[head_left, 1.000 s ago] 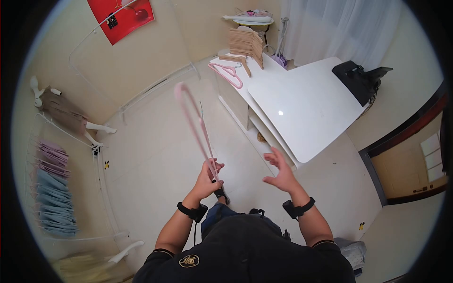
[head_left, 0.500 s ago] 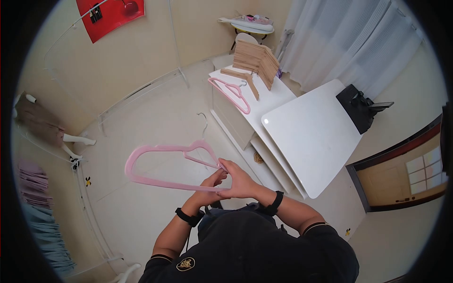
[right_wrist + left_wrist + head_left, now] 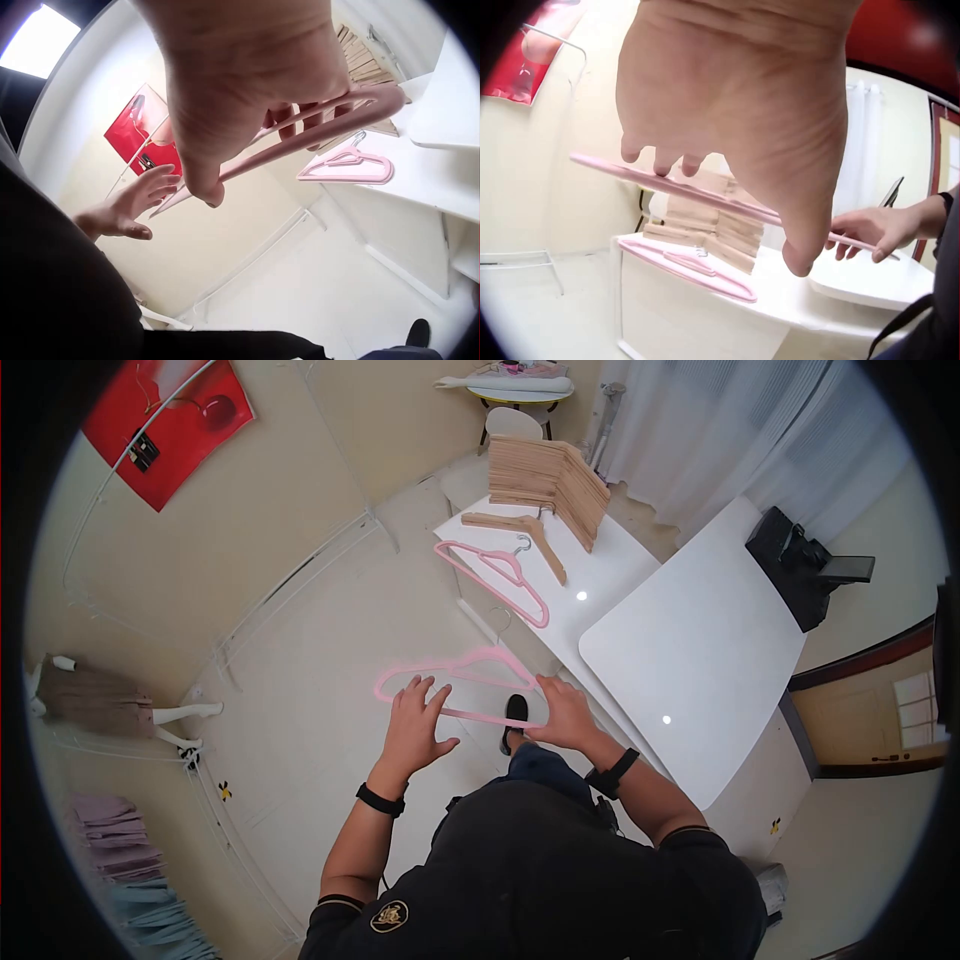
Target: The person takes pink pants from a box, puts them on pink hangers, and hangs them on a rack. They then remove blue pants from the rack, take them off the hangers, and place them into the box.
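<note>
Pink hanger lies beneath left fingers, gripped by right fingers.

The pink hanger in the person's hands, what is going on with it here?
A person holds a pink hanger level in front of them: the right hand grips one end, the left hand supports the other with spread fingers. On the white table lie a second pink hanger and a stack of wooden hangers.

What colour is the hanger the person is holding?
Pink. The hanger shows best in the head view.
</note>
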`<action>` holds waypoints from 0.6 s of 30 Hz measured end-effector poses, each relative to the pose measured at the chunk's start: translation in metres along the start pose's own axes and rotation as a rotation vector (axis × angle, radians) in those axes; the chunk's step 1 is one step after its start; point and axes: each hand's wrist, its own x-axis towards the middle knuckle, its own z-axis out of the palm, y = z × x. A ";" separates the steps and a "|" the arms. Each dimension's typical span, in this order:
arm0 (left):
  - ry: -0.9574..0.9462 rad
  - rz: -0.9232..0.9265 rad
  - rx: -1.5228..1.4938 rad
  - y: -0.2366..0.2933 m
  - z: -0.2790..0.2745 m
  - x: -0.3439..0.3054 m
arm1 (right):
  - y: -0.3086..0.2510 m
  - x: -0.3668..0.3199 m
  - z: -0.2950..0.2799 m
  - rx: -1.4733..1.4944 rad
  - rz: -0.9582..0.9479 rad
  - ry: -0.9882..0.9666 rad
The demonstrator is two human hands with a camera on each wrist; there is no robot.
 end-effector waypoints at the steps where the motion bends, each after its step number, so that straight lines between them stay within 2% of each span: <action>1: -0.091 -0.029 0.151 -0.004 -0.004 0.021 | 0.007 0.011 -0.001 0.008 0.023 -0.029; 2: -0.195 -0.049 0.152 -0.020 0.002 0.039 | 0.016 0.023 -0.003 0.032 0.033 -0.021; 5: -0.279 -0.072 0.322 -0.048 0.014 0.092 | 0.035 0.058 -0.004 -0.015 0.059 -0.096; 7: -0.325 -0.051 0.256 -0.074 0.029 0.118 | 0.045 0.083 -0.010 -0.010 -0.013 -0.095; 9: -0.353 -0.031 0.191 -0.092 0.038 0.146 | 0.054 0.104 -0.015 -0.013 0.011 -0.122; 11: -0.482 -0.122 0.183 -0.102 0.041 0.171 | 0.062 0.122 -0.015 -0.020 0.023 -0.146; 15: -0.467 0.001 0.215 -0.140 0.060 0.218 | 0.079 0.152 0.002 -0.049 0.061 -0.080; 18: -0.499 0.060 0.220 -0.162 0.070 0.252 | 0.089 0.171 0.022 -0.049 0.180 -0.094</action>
